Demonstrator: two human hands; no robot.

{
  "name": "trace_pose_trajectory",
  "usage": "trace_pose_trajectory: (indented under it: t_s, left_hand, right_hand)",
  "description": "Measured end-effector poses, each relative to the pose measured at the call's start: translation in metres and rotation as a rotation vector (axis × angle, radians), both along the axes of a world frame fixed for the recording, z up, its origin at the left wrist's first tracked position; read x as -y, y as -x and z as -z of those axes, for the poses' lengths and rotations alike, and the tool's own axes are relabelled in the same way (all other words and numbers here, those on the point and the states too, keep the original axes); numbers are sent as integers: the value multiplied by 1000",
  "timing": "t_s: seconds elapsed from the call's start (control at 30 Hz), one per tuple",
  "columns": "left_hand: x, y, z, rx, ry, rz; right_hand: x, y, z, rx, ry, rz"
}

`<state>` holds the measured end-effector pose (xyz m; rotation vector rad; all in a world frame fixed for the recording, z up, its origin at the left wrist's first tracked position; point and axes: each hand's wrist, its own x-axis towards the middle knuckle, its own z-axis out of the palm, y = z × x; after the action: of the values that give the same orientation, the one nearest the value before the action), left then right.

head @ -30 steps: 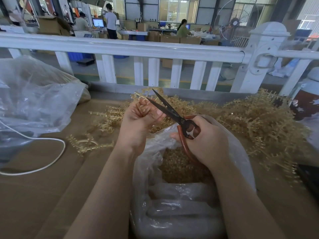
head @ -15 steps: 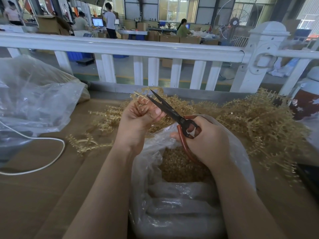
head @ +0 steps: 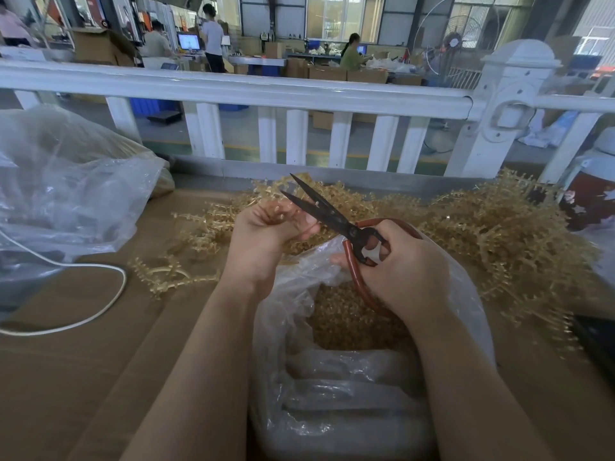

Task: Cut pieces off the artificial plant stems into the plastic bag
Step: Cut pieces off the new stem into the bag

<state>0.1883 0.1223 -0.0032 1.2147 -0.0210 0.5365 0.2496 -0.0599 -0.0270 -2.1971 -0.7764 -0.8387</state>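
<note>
Hands work above the open bag (head: 359, 377): left hand (head: 266, 237) pinches a stem (head: 276, 207), right hand (head: 399, 264) grips scissors (head: 319, 207) with blades parted around it, so the next move is probably closing them to drop a piece inside.

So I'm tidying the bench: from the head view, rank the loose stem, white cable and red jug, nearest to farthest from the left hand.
1. Loose stem, just left of the left hand.
2. White cable, farther left.
3. Red jug, far right edge.
</note>
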Motion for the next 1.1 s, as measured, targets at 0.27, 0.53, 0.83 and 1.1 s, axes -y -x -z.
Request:
trace_pose_trajectory:
  t_s: [0.27,0.53,0.83,1.1]
  left_hand:
    - [-2,0,1,-13,-25,11]
    - [-3,0,0,-41,-42,-22]
    - [-1,1,-3,-39,-27,0]
    - [1,2,-2,-62,3,42]
  right_hand:
    - [-2,-5,5,50,-13,-6]
    - [-3,-4,4,38,-9,-2]
    - [-3,-3,3,-11,-10,-17]
    - [-3,-1,2,-54,-23,-26]
